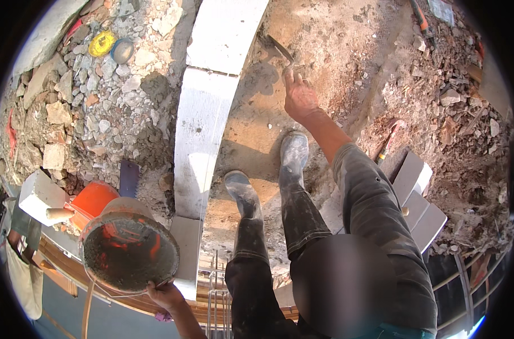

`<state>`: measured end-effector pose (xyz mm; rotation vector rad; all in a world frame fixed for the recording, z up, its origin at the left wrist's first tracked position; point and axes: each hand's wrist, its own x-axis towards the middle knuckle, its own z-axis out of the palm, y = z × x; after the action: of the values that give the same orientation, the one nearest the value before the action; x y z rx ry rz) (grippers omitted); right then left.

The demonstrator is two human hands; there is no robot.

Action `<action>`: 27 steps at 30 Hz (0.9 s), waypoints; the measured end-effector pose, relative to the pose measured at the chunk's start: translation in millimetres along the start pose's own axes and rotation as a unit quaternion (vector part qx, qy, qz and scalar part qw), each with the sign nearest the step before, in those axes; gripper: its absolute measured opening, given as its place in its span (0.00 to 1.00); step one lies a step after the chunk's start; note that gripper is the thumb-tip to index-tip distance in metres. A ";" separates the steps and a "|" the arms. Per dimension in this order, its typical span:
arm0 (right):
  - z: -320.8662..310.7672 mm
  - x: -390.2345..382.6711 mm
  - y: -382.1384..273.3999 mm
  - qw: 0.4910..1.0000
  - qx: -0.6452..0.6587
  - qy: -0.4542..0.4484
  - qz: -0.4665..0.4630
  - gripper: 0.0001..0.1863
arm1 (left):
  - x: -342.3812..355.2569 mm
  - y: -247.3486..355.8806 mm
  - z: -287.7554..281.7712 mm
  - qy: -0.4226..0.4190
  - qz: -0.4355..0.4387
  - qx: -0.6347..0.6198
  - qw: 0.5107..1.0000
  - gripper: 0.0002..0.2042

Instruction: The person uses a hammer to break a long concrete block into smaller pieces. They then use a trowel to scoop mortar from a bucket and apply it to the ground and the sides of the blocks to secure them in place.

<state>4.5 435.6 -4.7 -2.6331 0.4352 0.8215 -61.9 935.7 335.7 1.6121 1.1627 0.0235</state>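
I'm watching the bucket just off the left edge of the block row, by its near end, with its mouth facing up toward my view. Wet grey mortar is coating its inside; how deep it goes I can't tell. I'm judging the load heavy and prone to slop, and the smeared rim slippery. I'd be favouring a firm grip on a clean stretch of rim, or the wire handle with a hand under the base.

My left hand is curling its fingers over the rim's near right side, the thumb hidden from me. Whether anything is supporting the bucket from below I can't tell.

My right hand is reaching past the block row's right edge, toward its far end, fingers nearly closed on a thin trowel-like tool. Its handle is mostly hiding in the grip; the blade is looking light and stiff, best taken by that handle.

Farther out, an orange container is sitting just behind the bucket, a white block beside it. Rubble is lining the row's left edge, and grey blocks are lying well right of my boots.
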 end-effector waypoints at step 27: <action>79.8 -32.7 -60.9 0.950 0.256 0.100 0.146 0.31 | 24.2 0.8 -9.6 -0.136 -0.032 -0.001 0.990 0.17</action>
<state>-36.4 528.8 -32.7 -2.1937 0.9693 0.4376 -54.1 959.2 327.6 1.5212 1.0006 -0.2292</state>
